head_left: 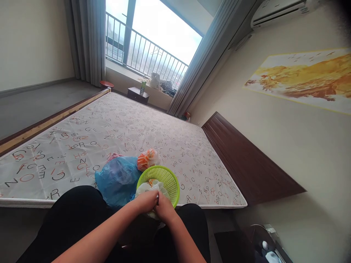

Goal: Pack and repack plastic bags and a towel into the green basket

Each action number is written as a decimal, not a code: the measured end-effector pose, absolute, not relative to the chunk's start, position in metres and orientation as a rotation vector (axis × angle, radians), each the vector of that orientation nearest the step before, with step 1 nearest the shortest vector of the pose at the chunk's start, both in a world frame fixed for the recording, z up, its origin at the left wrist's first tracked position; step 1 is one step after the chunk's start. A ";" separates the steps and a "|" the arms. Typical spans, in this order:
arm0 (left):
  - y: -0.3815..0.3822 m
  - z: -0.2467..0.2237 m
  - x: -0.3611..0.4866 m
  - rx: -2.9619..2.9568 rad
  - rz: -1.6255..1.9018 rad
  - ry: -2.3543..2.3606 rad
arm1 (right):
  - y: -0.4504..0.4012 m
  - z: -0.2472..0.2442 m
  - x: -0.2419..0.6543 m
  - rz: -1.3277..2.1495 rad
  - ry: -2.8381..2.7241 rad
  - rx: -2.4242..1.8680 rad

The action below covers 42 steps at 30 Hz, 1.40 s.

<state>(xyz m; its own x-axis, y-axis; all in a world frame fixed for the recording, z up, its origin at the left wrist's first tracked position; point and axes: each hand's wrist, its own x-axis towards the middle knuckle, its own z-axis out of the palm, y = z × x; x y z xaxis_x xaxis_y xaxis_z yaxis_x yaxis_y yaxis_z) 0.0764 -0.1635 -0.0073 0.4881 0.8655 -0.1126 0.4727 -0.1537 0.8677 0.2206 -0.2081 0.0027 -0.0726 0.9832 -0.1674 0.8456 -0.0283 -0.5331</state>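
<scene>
My left hand (147, 201) and my right hand (165, 207) meet close together in front of my lap, fingers closed on a whitish, thin plastic bag (161, 187). Just beyond them is a lime-green plastic basket (174, 179), partly covered by the bag. Something orange shows at the bag's top; its contents I cannot make out. A full blue plastic bag (119, 179) rests on the mattress left of the basket. Behind the basket sits a clear bag with orange contents (148, 159). My fingertips are mostly hidden.
I sit at the edge of a letter-printed mattress (153, 126). A dark headboard (246, 160) stands on the right, and a wooden bed rail (52, 120) runs along the left. A small dark table (138, 95) is at the far side. Several items lie on a dark surface (233, 244) at lower right.
</scene>
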 end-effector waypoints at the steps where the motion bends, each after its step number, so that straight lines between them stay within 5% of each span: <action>1: -0.164 -0.003 0.076 1.847 0.477 1.137 | -0.208 0.003 0.221 0.772 -1.988 -1.940; 7: -0.166 0.021 0.074 2.070 0.156 1.165 | -0.207 0.007 0.222 0.847 -2.000 -2.003; 42: -0.165 0.011 0.075 2.042 0.242 1.164 | -0.209 0.000 0.223 0.803 -2.025 -1.983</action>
